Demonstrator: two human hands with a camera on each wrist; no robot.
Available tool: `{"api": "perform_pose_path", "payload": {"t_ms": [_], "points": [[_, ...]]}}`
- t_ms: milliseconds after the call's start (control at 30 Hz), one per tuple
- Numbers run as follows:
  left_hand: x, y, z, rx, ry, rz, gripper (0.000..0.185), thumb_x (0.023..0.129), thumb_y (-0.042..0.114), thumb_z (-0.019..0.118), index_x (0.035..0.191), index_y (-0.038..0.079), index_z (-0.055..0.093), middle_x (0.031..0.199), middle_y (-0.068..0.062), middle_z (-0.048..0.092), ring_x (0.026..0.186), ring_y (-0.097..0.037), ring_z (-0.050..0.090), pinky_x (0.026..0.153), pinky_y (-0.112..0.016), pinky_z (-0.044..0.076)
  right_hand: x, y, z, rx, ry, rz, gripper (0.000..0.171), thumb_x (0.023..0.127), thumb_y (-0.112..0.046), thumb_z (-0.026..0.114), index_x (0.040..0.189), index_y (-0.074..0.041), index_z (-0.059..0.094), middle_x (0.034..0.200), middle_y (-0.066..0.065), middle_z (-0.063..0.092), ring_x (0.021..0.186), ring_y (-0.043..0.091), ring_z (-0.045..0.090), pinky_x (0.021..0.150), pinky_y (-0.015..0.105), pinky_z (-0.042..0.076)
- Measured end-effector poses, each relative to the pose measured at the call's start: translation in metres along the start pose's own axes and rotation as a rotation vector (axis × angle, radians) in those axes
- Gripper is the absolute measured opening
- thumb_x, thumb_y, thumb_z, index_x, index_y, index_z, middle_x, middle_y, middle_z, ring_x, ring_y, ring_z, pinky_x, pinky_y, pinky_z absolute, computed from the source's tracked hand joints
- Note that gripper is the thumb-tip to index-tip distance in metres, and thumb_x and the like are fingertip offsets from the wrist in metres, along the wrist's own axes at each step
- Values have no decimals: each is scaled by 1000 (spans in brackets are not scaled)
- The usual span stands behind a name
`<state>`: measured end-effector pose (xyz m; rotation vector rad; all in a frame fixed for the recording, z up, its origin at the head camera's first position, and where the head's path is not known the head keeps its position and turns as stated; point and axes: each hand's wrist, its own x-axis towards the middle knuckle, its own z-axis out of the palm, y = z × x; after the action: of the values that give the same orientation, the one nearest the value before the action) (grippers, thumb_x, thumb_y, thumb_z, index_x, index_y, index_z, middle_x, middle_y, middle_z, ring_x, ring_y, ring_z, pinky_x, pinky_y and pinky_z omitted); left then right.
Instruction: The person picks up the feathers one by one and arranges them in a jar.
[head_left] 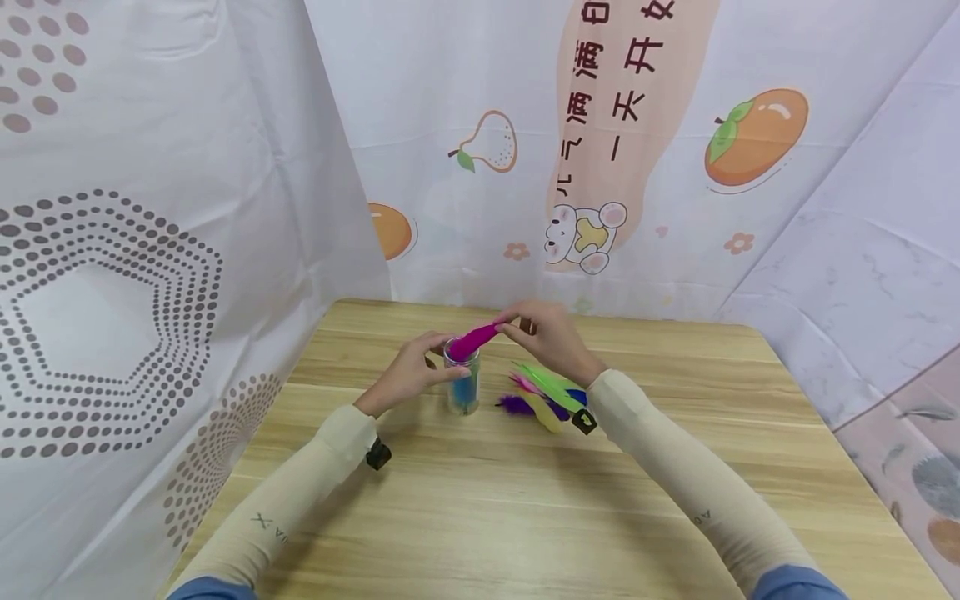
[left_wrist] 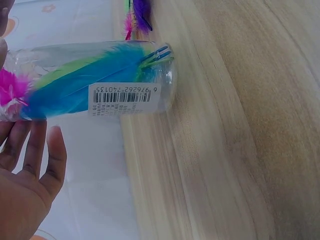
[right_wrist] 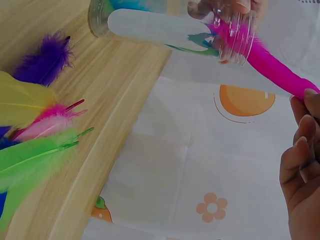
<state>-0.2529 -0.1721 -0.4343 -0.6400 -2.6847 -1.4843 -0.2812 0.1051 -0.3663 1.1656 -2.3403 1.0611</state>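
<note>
Two forearms in beige sleeves reach from the near edge across a wooden table point(head_left: 525, 517), which serves as the landmark surface. Upright on the table, toward its far middle, stands a clear plastic bottle point(head_left: 462, 379); the left hand point(head_left: 411, 371) curls its fingers around the bottle's upper part and steadies it. From the left wrist view the bottle point(left_wrist: 100, 80) shows a white barcode label point(left_wrist: 124, 99) on its wall, and a blue feather point(left_wrist: 85, 82) with a green one beside it lies inside. The right hand point(head_left: 551, 337), above the table and just to the right of the bottle mouth, pinches the far end of a magenta feather point(head_left: 474, 340) between fingertips; the feather's other end enters the bottle's ribbed neck, as the right wrist view confirms point(right_wrist: 272, 62). Loose feathers point(head_left: 543, 396) lie in a small heap on the table just right of the bottle, under the right wrist: green, yellow, pink, blue and purple, with the purple feather point(right_wrist: 42, 60) lying closest to the bottle's base. White printed curtains point(head_left: 187, 167) with fruit and dot patterns enclose the table on three sides.
</note>
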Motion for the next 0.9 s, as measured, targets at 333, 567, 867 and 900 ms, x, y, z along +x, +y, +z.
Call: {"api": "perform_pose_path", "payload": {"t_ms": [333, 567, 867, 900], "points": [[-1, -2, 1, 7, -1, 1, 59, 84, 57, 79, 135, 29, 66, 118, 9, 65, 105, -17, 57, 84, -41, 54, 3, -3, 15, -2, -73, -15, 13, 98, -15, 74, 108, -11, 79, 98, -6, 75, 67, 10, 56, 59, 26, 49], [-2, -1, 0, 2, -5, -1, 56, 86, 55, 80, 135, 32, 66, 121, 11, 64, 107, -16, 57, 86, -41, 53, 4, -4, 32, 8, -107, 13, 12, 98, -16, 74, 108, -13, 79, 102, -5, 75, 70, 8, 57, 62, 26, 50], [-1, 0, -1, 15, -11, 10, 54, 86, 54, 79, 134, 32, 66, 122, 11, 64, 108, -16, 57, 85, -41, 54, 5, -6, 46, -2, -137, 28, 13, 98, -18, 73, 108, -13, 80, 101, -4, 75, 70, 5, 57, 61, 25, 49], [-1, 0, -1, 17, -10, 12, 54, 87, 54, 79, 134, 32, 66, 122, 11, 64, 108, -15, 58, 85, -40, 54, 5, -6, 47, -3, -140, 32, 13, 99, -17, 73, 108, -13, 80, 101, -4, 75, 70, 5, 57, 60, 25, 49]]}}
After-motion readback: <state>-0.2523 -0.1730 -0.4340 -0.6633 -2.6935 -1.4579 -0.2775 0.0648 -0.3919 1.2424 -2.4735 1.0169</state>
